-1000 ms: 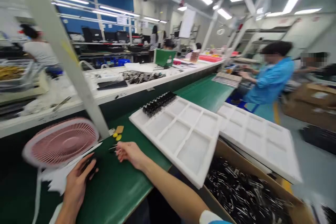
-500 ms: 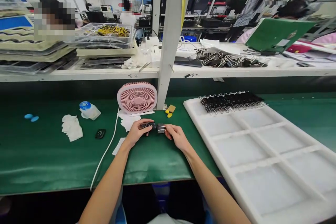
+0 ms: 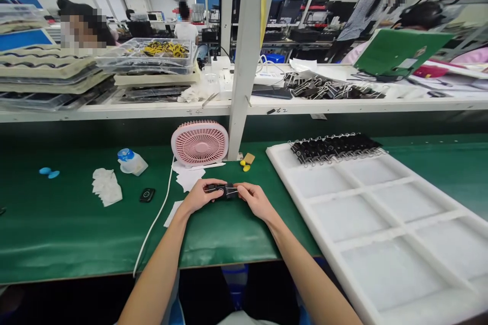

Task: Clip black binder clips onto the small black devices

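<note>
OK, L hand [image 3: 201, 197] is clamped on a small black piece [image 3: 218, 190], thumb laid over it; R hand [image 3: 256, 200] pinches the wire handles of a black binder clip [image 3: 230, 191]. Both bits sit b/w the hands, right in front of the body, over the green surface [image 3: 229, 241]; resting on it or held clear, can't tell. Long axis runs L to R, approx. in line w/ the surface's near edge: piece on the L, clip on the R, meeting end to end. L hand's nearer the piece, R hand's nearer the clip. Does the clip bite? Too small to tell. Hands are close, no contact b/w them AFAICT. Pink fan [image 3: 200, 144] stands beyond, a bit L; white foam tray [image 3: 314, 213] lies off R, w/ a row of black clips [image 3: 335, 148] along its far end.
</note>
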A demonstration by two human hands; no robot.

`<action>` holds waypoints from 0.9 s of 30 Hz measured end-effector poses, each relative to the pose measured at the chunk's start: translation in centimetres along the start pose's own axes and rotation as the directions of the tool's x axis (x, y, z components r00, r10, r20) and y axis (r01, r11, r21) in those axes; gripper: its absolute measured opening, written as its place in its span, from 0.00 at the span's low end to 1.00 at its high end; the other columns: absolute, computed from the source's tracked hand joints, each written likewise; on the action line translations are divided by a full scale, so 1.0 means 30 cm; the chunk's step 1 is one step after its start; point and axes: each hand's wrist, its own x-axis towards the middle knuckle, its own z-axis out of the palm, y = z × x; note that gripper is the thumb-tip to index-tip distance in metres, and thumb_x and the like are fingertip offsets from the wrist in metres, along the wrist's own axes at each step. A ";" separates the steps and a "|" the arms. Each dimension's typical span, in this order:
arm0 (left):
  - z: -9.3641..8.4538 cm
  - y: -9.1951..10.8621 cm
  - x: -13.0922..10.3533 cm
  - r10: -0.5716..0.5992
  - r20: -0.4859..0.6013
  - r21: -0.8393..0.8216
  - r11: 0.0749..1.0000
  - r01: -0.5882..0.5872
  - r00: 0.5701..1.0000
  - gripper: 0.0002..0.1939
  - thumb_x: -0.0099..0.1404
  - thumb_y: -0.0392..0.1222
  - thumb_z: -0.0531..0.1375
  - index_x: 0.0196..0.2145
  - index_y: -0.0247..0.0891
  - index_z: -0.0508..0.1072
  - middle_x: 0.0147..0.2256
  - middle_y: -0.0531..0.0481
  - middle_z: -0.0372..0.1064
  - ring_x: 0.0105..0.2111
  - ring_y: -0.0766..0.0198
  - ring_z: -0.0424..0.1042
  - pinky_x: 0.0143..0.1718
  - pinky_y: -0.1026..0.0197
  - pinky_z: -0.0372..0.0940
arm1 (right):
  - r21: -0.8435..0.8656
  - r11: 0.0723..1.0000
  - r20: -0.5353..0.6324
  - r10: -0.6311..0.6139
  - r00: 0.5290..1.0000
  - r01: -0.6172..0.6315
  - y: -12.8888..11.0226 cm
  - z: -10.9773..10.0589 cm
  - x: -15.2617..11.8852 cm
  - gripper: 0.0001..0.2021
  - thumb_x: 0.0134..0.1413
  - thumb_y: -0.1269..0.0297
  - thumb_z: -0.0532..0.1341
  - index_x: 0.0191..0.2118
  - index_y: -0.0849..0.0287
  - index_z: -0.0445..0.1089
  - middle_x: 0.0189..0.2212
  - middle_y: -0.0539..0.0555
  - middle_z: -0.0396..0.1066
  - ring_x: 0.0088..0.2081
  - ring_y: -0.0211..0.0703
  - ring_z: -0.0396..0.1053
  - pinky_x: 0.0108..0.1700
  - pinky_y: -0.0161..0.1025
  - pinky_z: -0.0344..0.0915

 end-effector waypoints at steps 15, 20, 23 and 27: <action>-0.257 0.053 -0.260 0.181 -0.857 0.436 0.755 0.490 0.483 0.27 0.63 0.62 0.57 0.49 0.39 0.76 0.46 0.38 0.73 0.49 0.38 0.71 0.52 0.35 0.66 | -0.022 0.988 -0.683 0.096 0.724 -0.152 -0.194 -0.304 -0.155 0.24 0.54 0.45 0.64 0.44 0.63 0.76 0.27 0.55 0.75 0.31 0.49 0.73 0.37 0.42 0.69; -0.368 -0.049 -0.344 0.007 -0.855 0.459 0.472 0.752 0.518 0.40 0.60 0.65 0.58 0.60 0.31 0.70 0.55 0.25 0.64 0.56 0.22 0.63 0.51 0.29 0.65 | -0.417 0.829 -0.765 -0.100 0.636 -0.372 -0.113 -0.519 -0.025 0.19 0.59 0.56 0.62 0.50 0.63 0.75 0.38 0.58 0.78 0.41 0.53 0.75 0.49 0.45 0.66; -0.378 -0.076 -0.343 -0.014 -0.847 0.463 0.472 0.750 0.531 0.38 0.60 0.65 0.57 0.58 0.34 0.71 0.54 0.27 0.64 0.55 0.25 0.64 0.50 0.32 0.66 | -0.548 0.714 -0.713 -0.126 0.690 -0.436 -0.039 -0.537 0.048 0.17 0.64 0.60 0.59 0.53 0.63 0.73 0.40 0.58 0.78 0.43 0.53 0.74 0.48 0.43 0.65; -0.386 -0.078 -0.345 -0.005 -0.850 0.455 0.496 0.739 0.527 0.34 0.60 0.65 0.57 0.54 0.37 0.73 0.53 0.29 0.66 0.53 0.28 0.67 0.47 0.35 0.68 | -0.650 0.567 -0.693 -0.168 0.701 -0.506 0.017 -0.522 0.049 0.15 0.65 0.61 0.60 0.53 0.61 0.71 0.46 0.59 0.75 0.48 0.53 0.71 0.42 0.42 0.64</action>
